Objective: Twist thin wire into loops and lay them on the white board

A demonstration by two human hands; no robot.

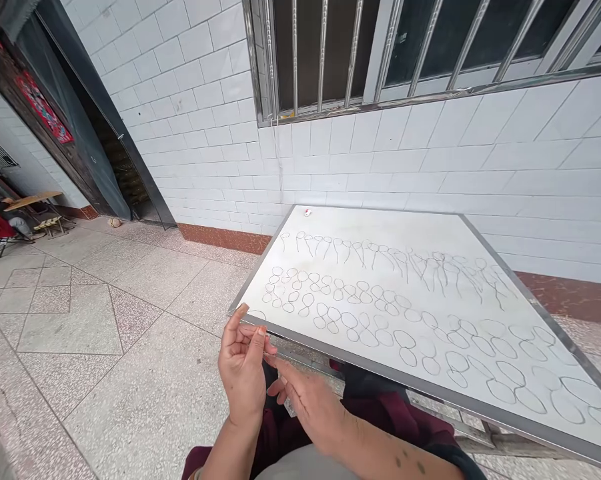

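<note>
From my remote view, a board (360, 273) lies flat in front of the person, reaching off to the right. Drawn loops (375, 327) cover its near and middle parts; a small object (307, 213) sits on its far left corner. Behind the board stands a wall (205, 153), with a barred window (405, 53) above. To the left, floor (155, 360) stretches back to a doorway (115, 153); a low table (33, 200) stands at the far left.

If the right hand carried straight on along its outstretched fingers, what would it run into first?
Most likely the left hand: the fingers of the right hand point at its thumb side. How much gap is left, if any, is hard to judge from this one view.
</note>
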